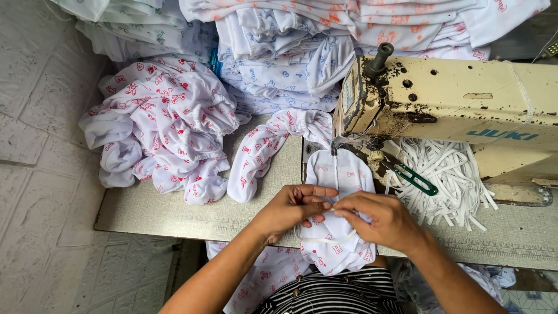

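Carefully now: left hand [290,209] and right hand [378,218] both pinching white printed garment [340,174] just beyond fingertips, under sewing machine [442,99]; best keeping elastic strip [325,238] flat, edges aligned.

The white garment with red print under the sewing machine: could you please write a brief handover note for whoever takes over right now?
Left hand: pinching the garment edge.
Right hand: gripping the same edge, with a white elastic strip looped below.
Garment's far end lies under the sewing machine needle.
Done: sewn pieces piled at left.
Left: cut elastic strips and green snips wait at right.
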